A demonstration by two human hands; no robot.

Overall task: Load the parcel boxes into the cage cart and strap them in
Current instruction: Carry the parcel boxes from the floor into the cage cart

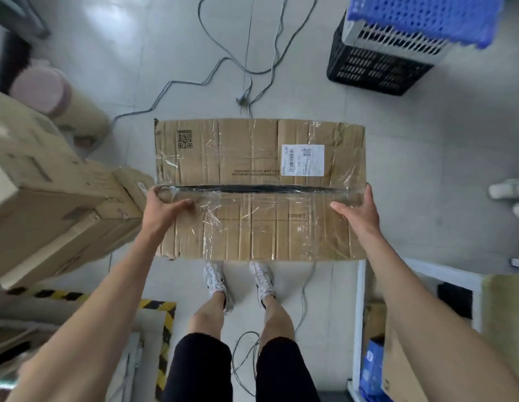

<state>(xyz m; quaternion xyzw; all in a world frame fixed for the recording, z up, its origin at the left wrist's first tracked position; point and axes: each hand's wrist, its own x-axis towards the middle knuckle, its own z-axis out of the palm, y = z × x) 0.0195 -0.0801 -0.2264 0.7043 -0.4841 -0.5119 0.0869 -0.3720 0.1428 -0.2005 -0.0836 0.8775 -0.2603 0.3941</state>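
Observation:
A wide brown cardboard parcel box is held up in front of me, above the floor and my feet. Clear tape runs over its top, a dark slit shows between the flaps, and a white shipping label sits at its right. My left hand grips the box's left edge, thumb on top and the other fingers curled over the side. My right hand grips the right edge the same way. No cage cart or strap can be made out for certain.
Stacked cardboard boxes stand close on my left. Blue, grey and black plastic crates are stacked at the far right. Grey cables trail over the tiled floor. A white frame with boxes inside is at my lower right. Yellow-black hazard tape marks the floor.

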